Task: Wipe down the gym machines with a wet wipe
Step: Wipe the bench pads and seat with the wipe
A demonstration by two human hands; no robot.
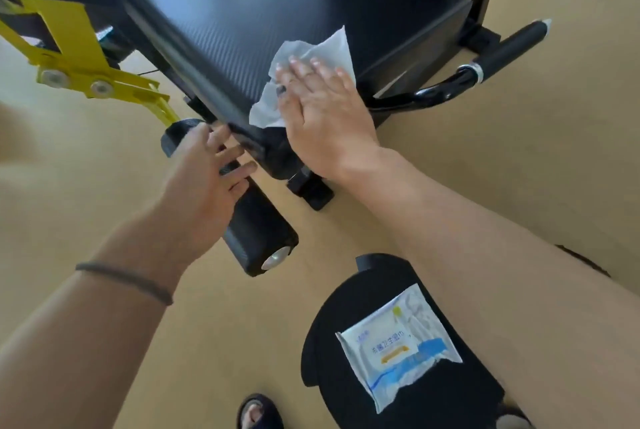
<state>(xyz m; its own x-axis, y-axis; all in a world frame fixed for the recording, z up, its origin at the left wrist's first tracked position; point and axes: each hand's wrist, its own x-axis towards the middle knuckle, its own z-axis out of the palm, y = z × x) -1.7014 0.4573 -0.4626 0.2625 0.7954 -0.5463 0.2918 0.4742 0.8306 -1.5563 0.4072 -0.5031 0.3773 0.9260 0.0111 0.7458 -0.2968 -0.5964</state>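
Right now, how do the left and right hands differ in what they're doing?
The right hand lies flat, fingers straight, pressing the wipe onto the seat pad; the left hand holds no wipe. The left hand rests on the roller below the pad's front edge, fingers spread; the right hand sits up on the pad. The left wrist wears a band; the right is bare. Both are open, touching the machine.

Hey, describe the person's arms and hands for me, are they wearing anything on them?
Both forearms are bare, with no sleeves or gloves showing. The left hand side has a thin dark band around the wrist. The right hand has a dark ring on one finger.
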